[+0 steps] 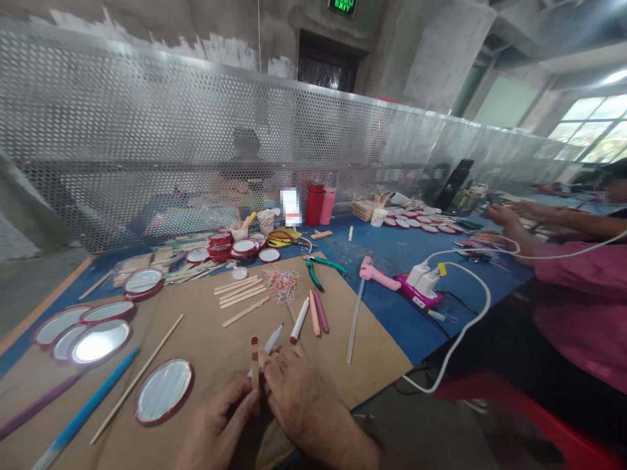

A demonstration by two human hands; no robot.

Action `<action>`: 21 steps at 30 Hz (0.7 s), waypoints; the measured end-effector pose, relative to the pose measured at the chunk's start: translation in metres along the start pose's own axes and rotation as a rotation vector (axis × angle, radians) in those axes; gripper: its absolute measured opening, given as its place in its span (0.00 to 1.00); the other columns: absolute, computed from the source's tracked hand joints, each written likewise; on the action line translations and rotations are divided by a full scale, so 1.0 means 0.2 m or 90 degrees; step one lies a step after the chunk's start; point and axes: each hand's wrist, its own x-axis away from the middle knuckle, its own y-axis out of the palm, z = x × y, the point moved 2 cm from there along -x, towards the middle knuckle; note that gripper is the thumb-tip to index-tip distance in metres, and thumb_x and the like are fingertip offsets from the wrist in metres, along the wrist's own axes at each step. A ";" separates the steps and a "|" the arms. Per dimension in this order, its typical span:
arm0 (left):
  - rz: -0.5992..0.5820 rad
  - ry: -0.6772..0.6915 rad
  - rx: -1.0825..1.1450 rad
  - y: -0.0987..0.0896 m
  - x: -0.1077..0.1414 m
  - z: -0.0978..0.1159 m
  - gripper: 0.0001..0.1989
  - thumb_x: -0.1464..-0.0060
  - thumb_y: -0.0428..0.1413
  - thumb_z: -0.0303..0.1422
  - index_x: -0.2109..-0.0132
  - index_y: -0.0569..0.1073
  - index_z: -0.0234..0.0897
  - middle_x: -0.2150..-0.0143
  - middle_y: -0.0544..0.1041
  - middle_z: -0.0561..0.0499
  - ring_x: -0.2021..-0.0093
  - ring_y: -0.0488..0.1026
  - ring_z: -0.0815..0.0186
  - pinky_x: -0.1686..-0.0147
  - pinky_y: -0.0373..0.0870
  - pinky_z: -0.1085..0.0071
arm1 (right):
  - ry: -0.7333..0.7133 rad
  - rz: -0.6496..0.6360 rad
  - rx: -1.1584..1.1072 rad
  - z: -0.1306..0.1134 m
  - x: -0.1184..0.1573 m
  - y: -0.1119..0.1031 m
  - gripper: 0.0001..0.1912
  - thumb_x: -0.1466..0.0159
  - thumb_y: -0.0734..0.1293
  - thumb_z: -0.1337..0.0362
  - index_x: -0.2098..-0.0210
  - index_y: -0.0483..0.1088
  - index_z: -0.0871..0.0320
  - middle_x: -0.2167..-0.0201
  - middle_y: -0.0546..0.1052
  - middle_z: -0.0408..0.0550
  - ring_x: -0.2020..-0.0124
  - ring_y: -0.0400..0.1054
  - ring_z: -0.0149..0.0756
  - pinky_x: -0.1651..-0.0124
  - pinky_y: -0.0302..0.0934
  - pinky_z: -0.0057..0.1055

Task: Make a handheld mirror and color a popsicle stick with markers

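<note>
My left hand (pixel 223 418) is closed on a wooden craft stick (pixel 255 369), held upright, its top end coloured in dark red and brownish bands. My right hand (pixel 298 391) is closed beside it on a white marker (pixel 273 339), whose dark tip points up and away; part of the marker is hidden by the fingers. On the cardboard beyond lie a white marker with a red end (pixel 300 320), a peach marker (pixel 314 312) and a purple marker (pixel 321 312). Several plain craft sticks (pixel 240 292) rest near a heap of small coloured bands (pixel 281 285).
Round red-rimmed mirrors (pixel 164 390) lie at left, near a thin wooden rod (pixel 137 378) and a blue stick (pixel 88 408). Green-handled pliers (pixel 323 266), a pink glue gun (pixel 375 274) and a power strip (pixel 418 290) with white cables are right. Another person's hands (pixel 509 212) work further right.
</note>
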 end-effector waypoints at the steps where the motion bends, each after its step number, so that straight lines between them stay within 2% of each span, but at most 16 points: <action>1: 0.002 0.003 -0.002 0.00 0.00 -0.01 0.15 0.37 0.49 0.41 0.66 0.76 0.40 0.66 0.78 0.50 0.63 0.75 0.64 0.61 0.69 0.75 | -0.003 0.007 -0.003 0.00 0.00 0.00 0.30 0.35 0.60 0.72 0.35 0.50 0.71 0.52 0.75 0.59 0.54 0.68 0.47 0.52 0.60 0.43; 5: 0.025 0.024 -0.012 0.00 0.00 -0.01 0.16 0.38 0.49 0.41 0.68 0.75 0.39 0.68 0.77 0.50 0.65 0.74 0.64 0.62 0.69 0.75 | 0.000 0.037 -0.024 0.01 0.00 0.02 0.29 0.35 0.59 0.73 0.36 0.52 0.70 0.51 0.75 0.58 0.53 0.68 0.46 0.52 0.61 0.43; 9: 0.022 0.018 -0.014 0.00 -0.01 0.01 0.17 0.37 0.49 0.42 0.67 0.75 0.39 0.65 0.78 0.49 0.62 0.74 0.63 0.60 0.69 0.74 | 0.034 0.069 -0.015 0.02 0.00 0.03 0.28 0.36 0.59 0.74 0.36 0.54 0.69 0.54 0.76 0.57 0.57 0.68 0.46 0.54 0.62 0.43; 15: 0.019 0.022 0.021 0.00 -0.01 0.03 0.18 0.38 0.49 0.45 0.67 0.76 0.39 0.66 0.78 0.48 0.64 0.74 0.62 0.61 0.70 0.74 | 0.031 0.057 -0.026 0.02 0.00 0.03 0.28 0.35 0.59 0.73 0.36 0.54 0.69 0.51 0.76 0.58 0.53 0.68 0.46 0.48 0.62 0.45; 21: 0.011 0.011 0.029 -0.01 -0.01 0.04 0.17 0.38 0.51 0.44 0.67 0.77 0.39 0.62 0.79 0.47 0.58 0.75 0.60 0.56 0.71 0.73 | 0.056 0.066 -0.052 0.02 0.01 0.01 0.32 0.38 0.59 0.74 0.35 0.52 0.67 0.47 0.75 0.59 0.51 0.69 0.47 0.47 0.65 0.47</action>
